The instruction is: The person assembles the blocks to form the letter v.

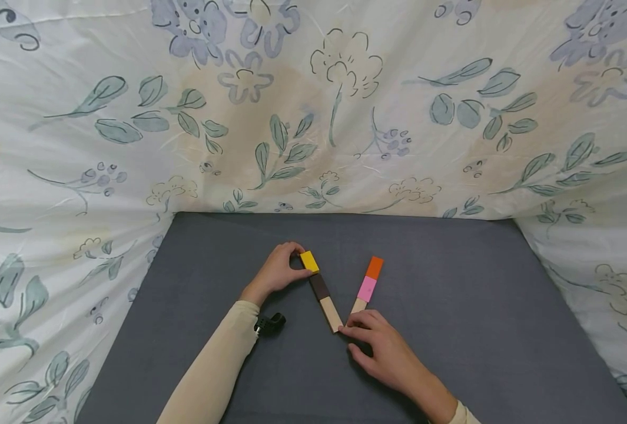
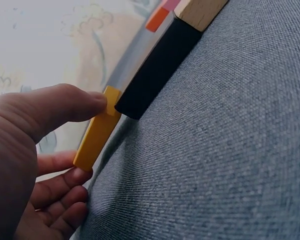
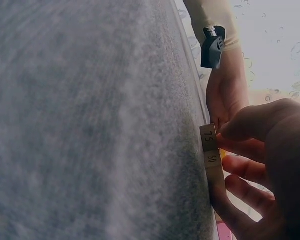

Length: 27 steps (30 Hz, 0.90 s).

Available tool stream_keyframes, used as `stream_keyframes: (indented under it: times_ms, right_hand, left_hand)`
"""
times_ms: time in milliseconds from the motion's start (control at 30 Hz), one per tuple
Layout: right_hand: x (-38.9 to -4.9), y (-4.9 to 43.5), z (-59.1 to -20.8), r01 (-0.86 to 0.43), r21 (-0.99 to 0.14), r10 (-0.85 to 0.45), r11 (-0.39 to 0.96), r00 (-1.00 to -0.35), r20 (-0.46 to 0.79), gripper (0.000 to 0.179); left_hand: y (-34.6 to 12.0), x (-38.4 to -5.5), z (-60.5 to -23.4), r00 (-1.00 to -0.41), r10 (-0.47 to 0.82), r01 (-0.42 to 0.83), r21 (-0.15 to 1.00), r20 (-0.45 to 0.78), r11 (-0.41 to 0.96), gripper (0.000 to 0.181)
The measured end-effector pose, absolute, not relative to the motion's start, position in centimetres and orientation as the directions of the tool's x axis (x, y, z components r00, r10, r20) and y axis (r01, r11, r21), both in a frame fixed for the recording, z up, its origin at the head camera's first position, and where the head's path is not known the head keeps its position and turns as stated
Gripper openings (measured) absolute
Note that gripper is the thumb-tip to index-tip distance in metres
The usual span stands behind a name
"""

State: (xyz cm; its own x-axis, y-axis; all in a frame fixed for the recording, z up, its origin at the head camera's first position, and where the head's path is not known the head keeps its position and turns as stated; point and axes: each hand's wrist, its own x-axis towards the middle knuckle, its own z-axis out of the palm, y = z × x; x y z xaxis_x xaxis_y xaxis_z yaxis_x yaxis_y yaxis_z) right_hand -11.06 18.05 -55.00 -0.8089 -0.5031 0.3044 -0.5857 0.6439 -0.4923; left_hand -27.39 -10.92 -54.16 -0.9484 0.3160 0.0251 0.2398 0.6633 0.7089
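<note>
My left hand (image 1: 276, 272) pinches a yellow block (image 1: 309, 262) between thumb and fingertips, at the far end of a slanted row. Below it in that row come a dark brown block (image 1: 319, 287) and a light wooden block (image 1: 331, 315). In the left wrist view the yellow block (image 2: 97, 132) is slightly tilted against the dark one (image 2: 157, 67). My right hand (image 1: 384, 353) lies at the near point of the V, its index fingertip touching the light wooden block's end. Its fingers partly cover another wooden block (image 1: 360, 305), followed by pink (image 1: 367, 289) and orange (image 1: 375, 268) blocks.
A dark grey cloth (image 1: 451, 330) covers the table. Floral fabric (image 1: 345, 118) hangs behind and at both sides. A black device (image 1: 271, 324) is strapped at the left wrist. Printed numbers show on wooden block faces (image 3: 208, 137) in the right wrist view.
</note>
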Motion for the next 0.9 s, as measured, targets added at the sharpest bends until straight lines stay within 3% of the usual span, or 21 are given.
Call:
stream_keyframes:
  times_ms: [467, 900]
  right_hand:
    - [-11.09, 18.02, -55.23, -0.609, -0.477, -0.507, 0.634, -0.793, 0.339, 0.039]
    - [-11.15, 17.95, -54.91, -0.582, -0.489, -0.504, 0.649, -0.811, 0.297, 0.037]
  left_hand:
    - [-10.83, -27.37, -54.62, -0.948, 0.319, 0.236, 0.715, 0.019, 0.658, 0.048]
    - [-10.65, -27.43, -54.52, -0.945, 0.326, 0.234, 0.711, 0.007, 0.663, 0.05]
